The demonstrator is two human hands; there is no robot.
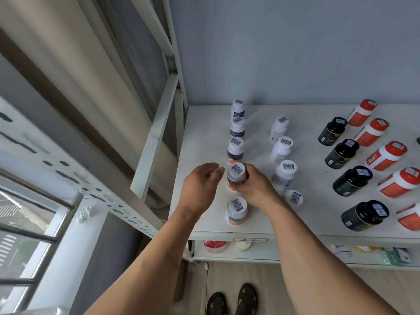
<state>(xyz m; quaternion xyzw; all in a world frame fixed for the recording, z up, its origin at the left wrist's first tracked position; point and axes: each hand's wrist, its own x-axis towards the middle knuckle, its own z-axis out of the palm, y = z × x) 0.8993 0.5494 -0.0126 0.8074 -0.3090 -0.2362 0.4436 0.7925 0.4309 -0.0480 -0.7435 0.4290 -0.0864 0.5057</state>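
Note:
On a white shelf (pixel 204 137) stands a column of white bottles with blue and orange labels. My right hand (pixel 254 185) grips one of them, a white bottle (pixel 236 175), fourth from the back in that column. My left hand (pixel 200 187) hovers just left of the bottle with its fingers relaxed and holds nothing. One more bottle of the same kind (pixel 236 211) stands nearer the front edge.
A second column of plain white bottles (pixel 280 151) runs to the right, then black bottles (pixel 352 180) and orange-capped bottles (pixel 384 155). A white shelf post (pixel 156 133) and a window (pixel 27 223) lie to the left. A lower shelf (pixel 250 253) holds small items.

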